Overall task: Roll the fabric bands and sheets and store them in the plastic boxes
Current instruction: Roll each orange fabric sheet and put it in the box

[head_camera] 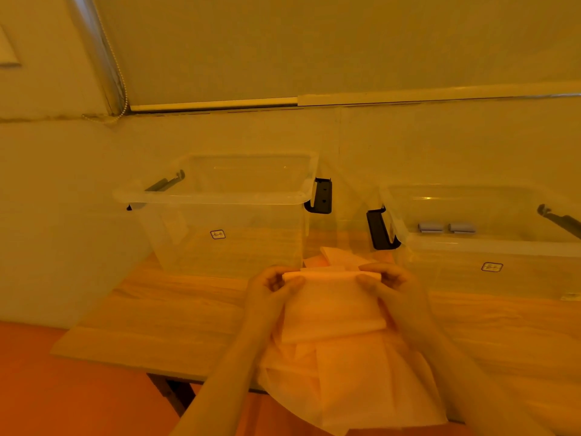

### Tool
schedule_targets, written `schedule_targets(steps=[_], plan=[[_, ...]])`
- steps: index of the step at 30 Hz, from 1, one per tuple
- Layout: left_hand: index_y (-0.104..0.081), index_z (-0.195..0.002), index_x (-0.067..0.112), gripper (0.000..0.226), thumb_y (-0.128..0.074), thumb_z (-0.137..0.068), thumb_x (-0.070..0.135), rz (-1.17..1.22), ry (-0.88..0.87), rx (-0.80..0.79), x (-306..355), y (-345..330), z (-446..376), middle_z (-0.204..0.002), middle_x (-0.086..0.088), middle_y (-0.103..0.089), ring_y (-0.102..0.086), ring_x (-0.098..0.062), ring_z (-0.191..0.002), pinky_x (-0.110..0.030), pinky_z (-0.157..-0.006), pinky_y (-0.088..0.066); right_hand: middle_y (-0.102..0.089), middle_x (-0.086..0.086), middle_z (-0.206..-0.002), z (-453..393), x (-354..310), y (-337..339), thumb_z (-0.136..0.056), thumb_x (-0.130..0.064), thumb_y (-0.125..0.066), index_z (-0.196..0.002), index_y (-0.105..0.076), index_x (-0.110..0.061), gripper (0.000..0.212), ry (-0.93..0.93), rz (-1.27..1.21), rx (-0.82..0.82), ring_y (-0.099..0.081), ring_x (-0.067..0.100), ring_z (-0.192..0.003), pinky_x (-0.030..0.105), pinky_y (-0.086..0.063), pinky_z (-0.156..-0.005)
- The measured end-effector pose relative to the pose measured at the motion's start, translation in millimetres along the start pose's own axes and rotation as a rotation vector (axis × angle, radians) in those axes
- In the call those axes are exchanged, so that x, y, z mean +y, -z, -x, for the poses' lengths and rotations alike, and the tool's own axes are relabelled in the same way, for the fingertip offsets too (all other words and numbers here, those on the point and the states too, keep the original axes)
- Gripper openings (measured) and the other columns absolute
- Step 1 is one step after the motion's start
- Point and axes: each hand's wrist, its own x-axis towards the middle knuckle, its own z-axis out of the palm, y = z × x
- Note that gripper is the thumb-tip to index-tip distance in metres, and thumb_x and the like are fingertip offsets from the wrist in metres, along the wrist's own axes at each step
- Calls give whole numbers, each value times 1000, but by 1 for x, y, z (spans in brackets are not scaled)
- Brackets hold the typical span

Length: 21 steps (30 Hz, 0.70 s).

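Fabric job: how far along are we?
Done: two grey rolls lie in the right box. In hand: the left hand and right hand are rolling the top edge of a sheet. Left: loose sheets underneath; the left box looks empty.

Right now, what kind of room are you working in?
Probably a plain home or workshop corner set up for sorting: a wooden table against a wall, two clear plastic boxes, and a window blind with a bead cord.
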Motion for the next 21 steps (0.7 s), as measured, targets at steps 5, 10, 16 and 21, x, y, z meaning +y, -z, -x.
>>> schedule_targets(steps=[5, 10, 16, 21], plan=[[-66, -91, 19, 23, -69, -80, -1, 102, 6, 16, -18, -4, -6, -96, -1, -70, -66, -14, -90, -21, -70, -53, -67, -5, -105, 4, 14, -1, -84, -18, -69, -101, -69, -21, 17, 15, -47, 29, -64, 11, -96, 22, -53, -71], [-64, -91, 18, 25, -67, -81, -5, 104, -61, 3, -21, -5, -7, -96, -3, -69, -66, -9, -88, -20, -72, -53, -68, -2, -106, 1, 18, 0, -83, -17, -70, -102, -69, -16, 19, 10, -65, 52, -65, 9, -94, 22, -54, -72], [-64, -97, 27, 24, -68, -84, 7, -59, -95, 11, -28, -4, -5, -105, 2, -67, -64, -14, -97, -29, -80, -54, -67, -2, -108, 3, 21, 3, -84, -18, -69, -103, -70, -18, 18, 4, -49, 67, -63, 14, -100, 30, -55, -82], [-61, -96, 35, 28, -68, -85, 10, -70, -126, 41, -29, -5, -3, -100, 2, -67, -64, -15, -91, -27, -73, -52, -64, -9, -111, 8, 19, 2, -81, -8, -70, -111, -67, -17, 32, -56, -115, 14, -62, 9, -99, 25, -55, -75]])
